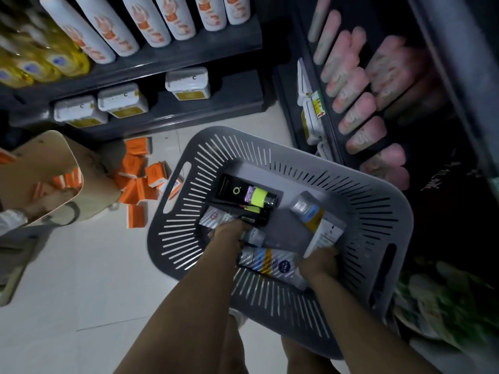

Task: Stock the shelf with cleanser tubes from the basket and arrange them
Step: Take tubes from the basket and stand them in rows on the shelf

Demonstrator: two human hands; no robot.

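A grey slotted basket stands on the floor below me with several cleanser tubes in it. Two black tubes with yellow-green bands lie at its far left side. A white and silver tube with a yellow stripe lies on the right, and my right hand grips its flat end. My left hand reaches down among the tubes at the basket's middle; its fingers are hidden, curled around a small silver tube. Another white tube with a blue logo lies between my hands.
A dark shelf on the right carries rows of pink tubes. The shelves at the back hold white bottles and white tubs. Orange boxes lie scattered on the floor beside a beige bin on the left.
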